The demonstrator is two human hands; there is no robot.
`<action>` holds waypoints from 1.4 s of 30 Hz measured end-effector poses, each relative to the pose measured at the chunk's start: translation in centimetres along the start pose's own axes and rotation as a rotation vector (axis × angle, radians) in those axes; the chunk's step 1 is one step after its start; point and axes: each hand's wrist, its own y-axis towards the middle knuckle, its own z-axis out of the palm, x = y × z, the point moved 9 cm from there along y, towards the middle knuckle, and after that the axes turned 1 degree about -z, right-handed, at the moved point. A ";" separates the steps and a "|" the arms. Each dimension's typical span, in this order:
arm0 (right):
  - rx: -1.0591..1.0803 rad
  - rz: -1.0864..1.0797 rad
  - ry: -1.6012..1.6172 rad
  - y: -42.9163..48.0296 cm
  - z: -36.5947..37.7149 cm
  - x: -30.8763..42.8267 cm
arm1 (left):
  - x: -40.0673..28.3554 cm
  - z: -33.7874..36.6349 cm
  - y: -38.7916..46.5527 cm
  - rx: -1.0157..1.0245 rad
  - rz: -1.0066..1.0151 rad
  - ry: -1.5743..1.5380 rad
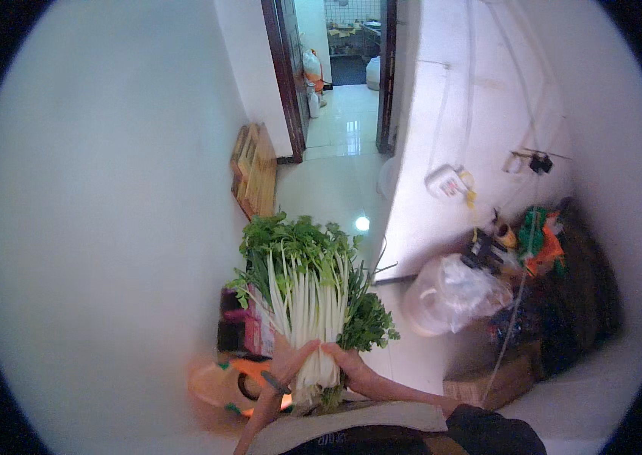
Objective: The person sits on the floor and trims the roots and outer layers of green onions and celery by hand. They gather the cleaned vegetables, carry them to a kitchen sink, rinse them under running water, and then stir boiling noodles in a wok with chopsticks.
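Note:
A big bunch of leafy greens with long pale stalks, looking like celery (312, 284), is held before my body. My left hand (291, 357) grips it low on the left side, with a dark band around the wrist. On the other side my right hand (349, 364) clasps the stalks, and both thumbs meet over the front. Roots show below the hands. The leaves spread away from me at the far end. Darker leafy herbs (366, 321) hang at the right of the bunch. Most of my fingers are hidden behind the stalks.
Ahead is a doorway with a dark frame (386, 85). A wooden pallet-like piece (255, 170) leans on the left wall. An orange object (213, 384) and a box (253, 333) stand at lower left. To the right are a plastic-covered bucket (434, 301) and a carton (497, 375).

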 end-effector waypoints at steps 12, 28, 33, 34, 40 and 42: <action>0.072 -0.208 0.177 26.7 2.6 29.3 | -10.8 4.0 41.9 0.394 -0.001 -0.064; 0.154 -0.315 -0.315 71.7 -4.3 64.1 | -17.4 10.7 96.9 0.367 -0.038 0.000; -0.087 0.028 0.307 83.6 -0.8 77.6 | -24.6 9.8 115.4 0.337 0.194 -0.014; -0.103 -0.009 0.282 85.6 0.3 81.1 | -25.6 9.8 118.5 0.386 0.126 0.018; -0.162 -0.139 0.371 89.1 1.2 92.8 | -31.6 14.1 130.5 0.654 0.149 0.030; -0.193 -0.247 0.369 90.5 -1.1 96.3 | -31.6 17.0 134.2 0.607 0.158 0.073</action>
